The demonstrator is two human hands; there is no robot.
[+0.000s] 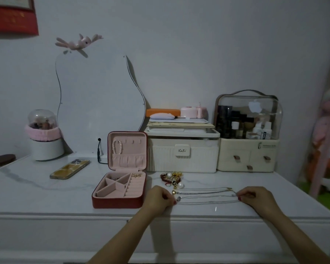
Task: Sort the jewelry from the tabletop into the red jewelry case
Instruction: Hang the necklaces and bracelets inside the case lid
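Fingers pinch a chain on the white top

Fingers of both the left hand [159, 197] and right hand [254, 196] pinch opposite ends of a thin necklace [208, 201] on the marble-white tabletop [46, 193], right of the open red jewelry case [120, 189]; loose jewelry [171, 179] lies behind, grey wall [179, 44] beyond

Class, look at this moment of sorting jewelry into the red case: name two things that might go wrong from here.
1. The left hand and right hand pinch opposite ends of the chains, which lie side by side; lifting one may drag or tangle the others.
2. The case stands open close beside the left hand; a swing of that arm might knock it.
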